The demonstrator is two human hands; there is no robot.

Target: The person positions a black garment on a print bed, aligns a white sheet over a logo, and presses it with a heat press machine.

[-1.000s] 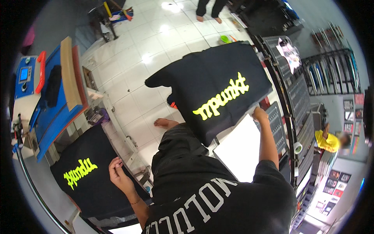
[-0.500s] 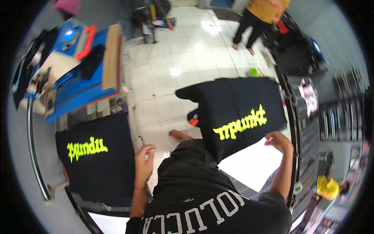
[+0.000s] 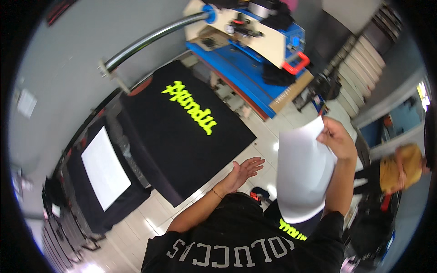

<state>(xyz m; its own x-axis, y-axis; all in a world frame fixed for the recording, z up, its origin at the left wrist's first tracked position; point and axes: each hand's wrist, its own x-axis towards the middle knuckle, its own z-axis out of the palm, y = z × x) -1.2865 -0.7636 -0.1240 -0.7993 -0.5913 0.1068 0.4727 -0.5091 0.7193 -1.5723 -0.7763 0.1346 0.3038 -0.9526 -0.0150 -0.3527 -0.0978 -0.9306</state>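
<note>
White and thin, a held sheet [image 3: 298, 177] is curving right of centre in the frame, where the right hand [image 3: 338, 139] is pinching its upper right corner between thumb and fingers. Near the middle, the left hand [image 3: 240, 175] is holding nothing, its fingers spreading just beside the edge of a black shirt [image 3: 182, 143]. That shirt is lying flat left of centre and bearing yellow lettering [image 3: 189, 107], so its print is looking complete, judging by eye. Another white sheet [image 3: 107, 168] is already resting flat on dark cloth [image 3: 95, 218] at the lower left, while the held one is hanging in the air, not yet set down. At the lower right, a second black garment [image 3: 273, 214] is showing only a strip of yellow print [image 3: 291, 230]; the held sheet and the wearer's body are covering much of the rest. Whatever the sheet's far side is carrying is facing out of sight. Above centre, a blue machine [image 3: 246, 68] with a red handle [image 3: 306, 61] is standing, its small screen [image 3: 296, 41] blurring. By the right rim, a person [image 3: 400, 170] is standing, partly merging into the dark border.
</note>
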